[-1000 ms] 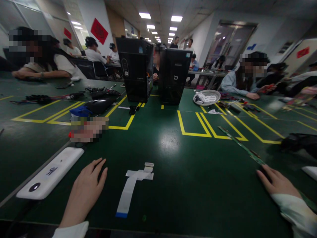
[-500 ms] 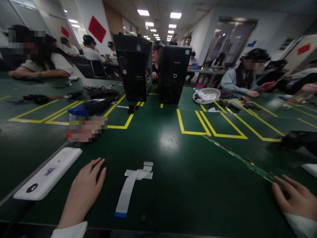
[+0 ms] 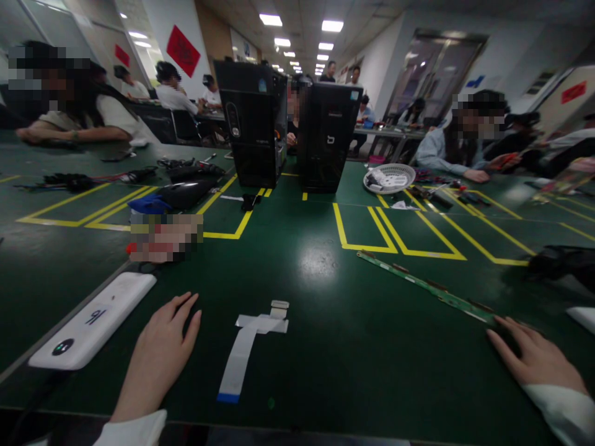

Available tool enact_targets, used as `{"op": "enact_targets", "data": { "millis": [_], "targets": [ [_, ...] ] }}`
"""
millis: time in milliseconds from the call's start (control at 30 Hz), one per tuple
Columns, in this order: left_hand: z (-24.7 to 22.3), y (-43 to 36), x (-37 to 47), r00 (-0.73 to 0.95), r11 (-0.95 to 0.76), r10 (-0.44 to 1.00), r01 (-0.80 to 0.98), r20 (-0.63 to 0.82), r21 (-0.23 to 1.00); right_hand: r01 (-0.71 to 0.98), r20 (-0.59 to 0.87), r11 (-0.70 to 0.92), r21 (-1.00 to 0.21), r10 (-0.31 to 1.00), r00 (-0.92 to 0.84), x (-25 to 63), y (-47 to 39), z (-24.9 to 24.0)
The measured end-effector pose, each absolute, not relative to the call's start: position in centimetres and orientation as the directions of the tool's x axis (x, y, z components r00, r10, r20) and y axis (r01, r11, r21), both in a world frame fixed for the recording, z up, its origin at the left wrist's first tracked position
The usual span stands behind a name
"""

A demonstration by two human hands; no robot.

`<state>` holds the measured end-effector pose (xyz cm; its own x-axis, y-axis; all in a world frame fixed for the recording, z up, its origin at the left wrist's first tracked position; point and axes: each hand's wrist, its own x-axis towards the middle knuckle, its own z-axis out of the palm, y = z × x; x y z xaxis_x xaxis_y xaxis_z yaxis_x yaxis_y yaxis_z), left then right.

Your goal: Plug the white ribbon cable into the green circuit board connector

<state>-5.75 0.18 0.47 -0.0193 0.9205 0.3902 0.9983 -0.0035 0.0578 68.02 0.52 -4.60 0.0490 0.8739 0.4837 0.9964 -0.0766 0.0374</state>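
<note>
My left hand point(image 3: 162, 347) lies on the green table point(image 3: 372, 378) with fingers stretched out and nothing in it. Just right of it is a white flat ribbon cable point(image 3: 239, 360), bent, with a blue end and a small connector at its top. On the right, my right hand point(image 3: 534, 353) grips the near end of a long, narrow green circuit board point(image 3: 425, 286). Its fingers cover that end, and the strip points away toward the middle of the table. A white power bank-like device point(image 3: 95, 322) with a dark oval window sits left of my left hand.
Two black computer towers point(image 3: 253, 124) stand at the back. A white basket point(image 3: 389, 178) holds pale items. Yellow tape point(image 3: 223, 235) marks boxes. Cables, a blue-and-black item point(image 3: 181, 195) and a blurred-out object point(image 3: 165, 238) lie left. Several people sit around.
My right hand has moved left and slightly up, and the circuit board has shifted left with it. My left hand and the ribbon cable stay in place.
</note>
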Motion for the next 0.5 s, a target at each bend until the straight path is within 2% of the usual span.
{"op": "enact_targets", "data": {
  "millis": [200,400,500],
  "targets": [
    [0.3,0.1,-6.0,-0.04,0.016,0.931,0.997,0.363,0.069,0.994,0.381,0.099,-0.044,0.921,-0.075,63.0,4.0,-1.6],
    [0.3,0.1,-5.8,-0.035,0.008,0.924,0.997,0.381,0.072,0.951,0.387,0.31,0.006,0.876,-0.288,57.0,6.4,-0.5],
    [0.3,0.2,-5.8,-0.026,-0.003,0.918,0.997,0.396,0.072,0.937,0.397,0.349,0.032,0.856,-0.333,53.6,7.4,-0.4]
  ]
}}
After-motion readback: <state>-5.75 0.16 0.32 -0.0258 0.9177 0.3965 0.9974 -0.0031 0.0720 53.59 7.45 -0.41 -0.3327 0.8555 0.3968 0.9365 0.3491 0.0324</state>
